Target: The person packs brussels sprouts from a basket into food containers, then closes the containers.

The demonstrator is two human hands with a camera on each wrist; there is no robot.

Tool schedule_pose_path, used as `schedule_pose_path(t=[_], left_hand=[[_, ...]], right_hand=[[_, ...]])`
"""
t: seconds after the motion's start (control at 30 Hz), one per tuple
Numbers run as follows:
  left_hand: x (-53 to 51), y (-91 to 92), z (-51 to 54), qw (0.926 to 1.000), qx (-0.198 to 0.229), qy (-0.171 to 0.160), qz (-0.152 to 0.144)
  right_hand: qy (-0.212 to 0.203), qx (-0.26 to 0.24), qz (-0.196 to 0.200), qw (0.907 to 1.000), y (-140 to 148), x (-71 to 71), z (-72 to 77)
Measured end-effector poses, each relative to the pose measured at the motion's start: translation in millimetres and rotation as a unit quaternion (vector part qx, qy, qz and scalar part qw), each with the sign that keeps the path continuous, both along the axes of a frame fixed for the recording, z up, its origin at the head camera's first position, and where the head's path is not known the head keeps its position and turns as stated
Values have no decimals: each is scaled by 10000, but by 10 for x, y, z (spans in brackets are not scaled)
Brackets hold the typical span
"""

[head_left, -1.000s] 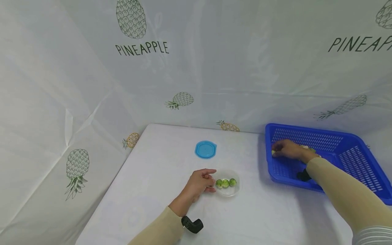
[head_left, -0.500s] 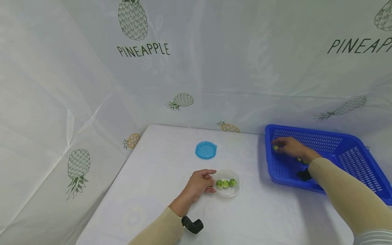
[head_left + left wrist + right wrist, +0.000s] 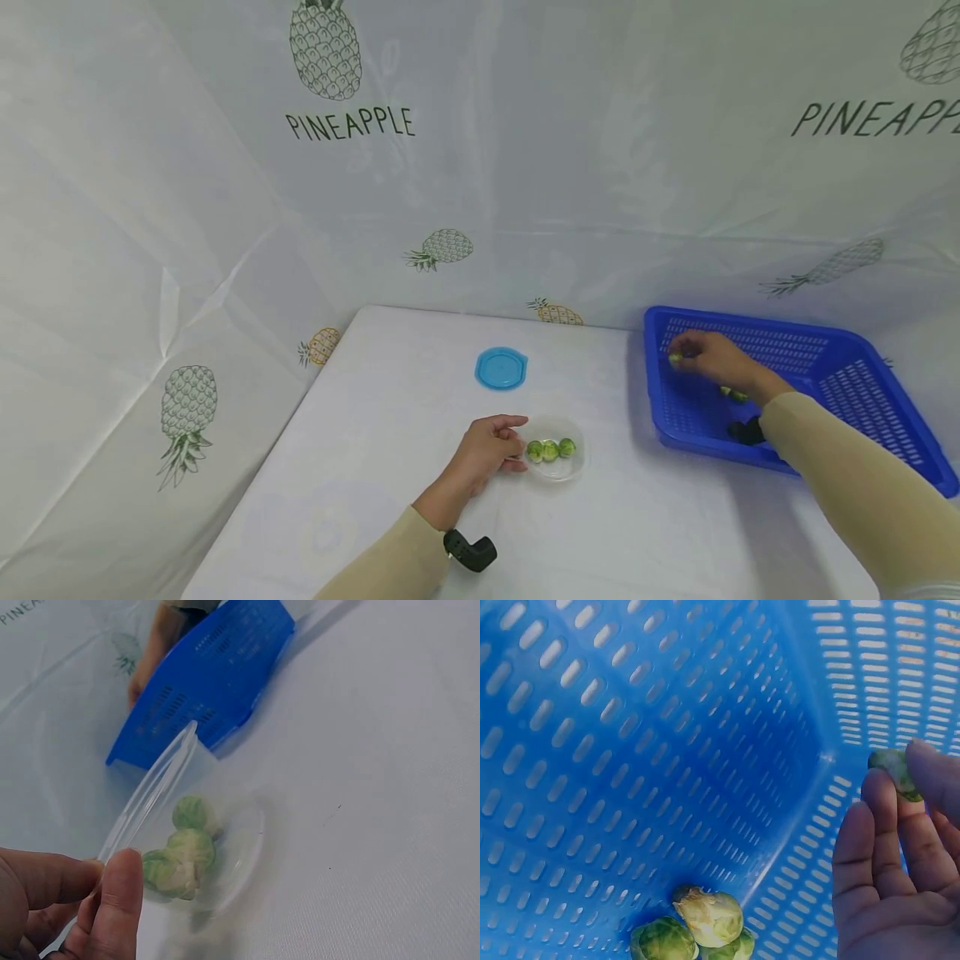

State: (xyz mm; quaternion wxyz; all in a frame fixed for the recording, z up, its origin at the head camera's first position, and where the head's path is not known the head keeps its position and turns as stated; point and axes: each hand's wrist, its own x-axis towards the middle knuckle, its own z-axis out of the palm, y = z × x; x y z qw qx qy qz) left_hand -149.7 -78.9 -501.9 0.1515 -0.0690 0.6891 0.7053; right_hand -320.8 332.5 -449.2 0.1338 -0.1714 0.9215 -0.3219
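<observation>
A clear round plastic container stands on the white table with three Brussels sprouts inside. My left hand pinches its rim between thumb and fingers, as the left wrist view shows up close. Over at the right, my right hand is inside the blue basket near its left wall. Between its thumb and fingertips it pinches one Brussels sprout, partly covered by the fingers. A few more sprouts lie on the basket floor, below the hand in the right wrist view.
Behind the container, a light blue lid lies flat on the table. A white sheet printed with pineapples hangs at the back and the left. The basket's perforated walls rise around my right hand.
My right hand has lifted slightly in the basket with a Brussels sprout in its fingertips. The left hand and the container have stayed in place.
</observation>
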Motion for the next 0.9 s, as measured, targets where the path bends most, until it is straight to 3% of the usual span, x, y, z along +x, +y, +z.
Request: schedule_pose_path(t=[0.2, 0.4, 0.9], left_hand=[[-13, 2, -32, 10000, 5, -2, 11], [4, 8, -5, 10000, -22, 22, 14], [9, 4, 2, 9999, -116, 5, 44]], right_hand=[[226, 177, -267, 9992, 22, 40, 57], [401, 246, -241, 9986, 43, 87, 148], [381, 204, -407, 9982, -12, 258, 420]])
